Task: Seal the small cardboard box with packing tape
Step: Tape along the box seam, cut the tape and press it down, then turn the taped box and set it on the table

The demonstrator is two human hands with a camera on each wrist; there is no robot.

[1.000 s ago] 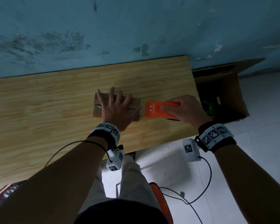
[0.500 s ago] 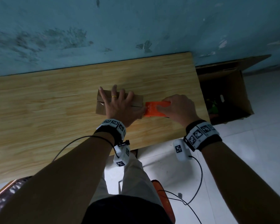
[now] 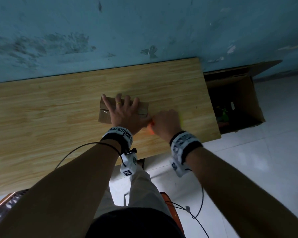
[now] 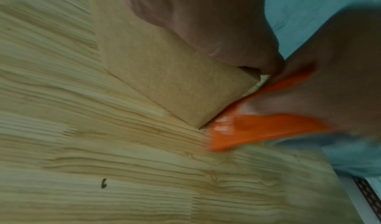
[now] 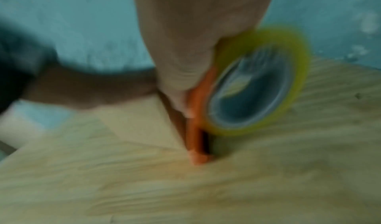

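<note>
A small cardboard box (image 3: 104, 114) sits on the wooden table (image 3: 41, 121).

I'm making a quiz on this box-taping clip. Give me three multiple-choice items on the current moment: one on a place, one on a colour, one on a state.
1. Where does the small cardboard box lie?
A. on the wooden table
B. on the floor
C. inside the large open carton

2. What colour is the tape dispenser?
A. blue
B. orange
C. black

3. What is the left hand doing?
A. hanging idle beside the table
B. gripping the dispenser
C. pressing flat on the box with fingers spread

Answers:
1. A, the head view shows the box on the table top.
2. B, its orange body shows in both wrist views, in the right hand.
3. C, straight spread fingers lie across the box top.
</note>
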